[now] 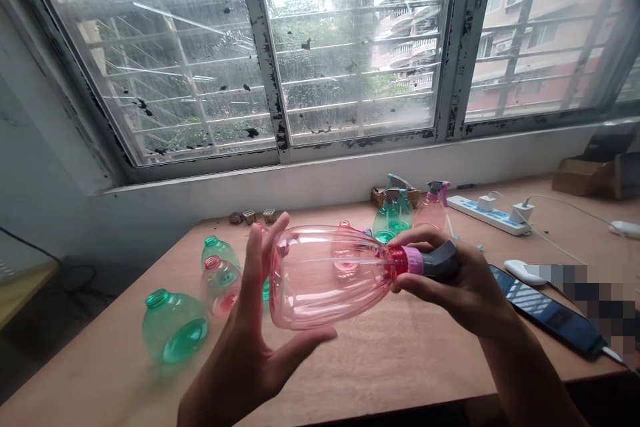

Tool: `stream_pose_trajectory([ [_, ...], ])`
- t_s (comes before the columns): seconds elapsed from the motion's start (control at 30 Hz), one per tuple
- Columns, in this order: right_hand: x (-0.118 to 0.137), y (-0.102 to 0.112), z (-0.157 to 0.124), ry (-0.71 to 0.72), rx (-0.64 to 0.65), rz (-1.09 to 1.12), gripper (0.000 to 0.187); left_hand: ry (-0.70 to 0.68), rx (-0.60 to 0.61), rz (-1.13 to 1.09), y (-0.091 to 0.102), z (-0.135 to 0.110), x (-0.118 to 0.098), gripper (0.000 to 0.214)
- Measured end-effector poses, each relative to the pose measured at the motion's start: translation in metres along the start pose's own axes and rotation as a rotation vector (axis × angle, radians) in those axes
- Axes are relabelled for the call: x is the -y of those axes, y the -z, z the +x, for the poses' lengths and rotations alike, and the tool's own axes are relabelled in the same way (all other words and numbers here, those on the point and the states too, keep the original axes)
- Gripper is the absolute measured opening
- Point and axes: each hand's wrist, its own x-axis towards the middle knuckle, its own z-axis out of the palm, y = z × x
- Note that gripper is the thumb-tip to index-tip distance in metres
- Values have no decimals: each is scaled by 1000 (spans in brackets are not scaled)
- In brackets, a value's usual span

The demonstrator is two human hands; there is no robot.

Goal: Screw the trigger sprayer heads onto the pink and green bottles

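Observation:
I hold a clear pink spray bottle [325,275] sideways above the wooden table [400,353]. My left hand [250,333] cups its base, fingers and thumb pressed around the bottom. My right hand [460,287] grips the neck end, fingers wrapped on the pink collar and grey spray head [440,260]. Capless bottles lie on the table behind: a green one [175,327] at the left, a pink one [220,283] and another green one [217,250] beyond it.
Assembled green and pink spray bottles [400,213] stand near the wall under the window. A white power strip [487,215] with chargers, a phone [545,310] on a cable and a cardboard box [585,177] occupy the right side. Small blocks [253,216] sit at the back.

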Motion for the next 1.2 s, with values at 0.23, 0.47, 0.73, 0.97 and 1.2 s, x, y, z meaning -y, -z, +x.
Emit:
stream_pose_trajectory([
  [0.23,2,3,-3,29,22,-4,33,3,-47,-72,4,-3,-2,100],
  [0.47,1,2,-1,-48,21,122,27,-117,-19,-58,4,1,-4,94],
  [0.73,0,4,-2,48,37,3,35,-14,-14,-12,4,-2,-2,107],
  [0.97,2,3,-3,-11,51,84,29,-125,-59,3,7,-1,3,91],
  [1.2,1,5,-4,3,28,53,29,-10,-32,28,9,-3,1,98],
])
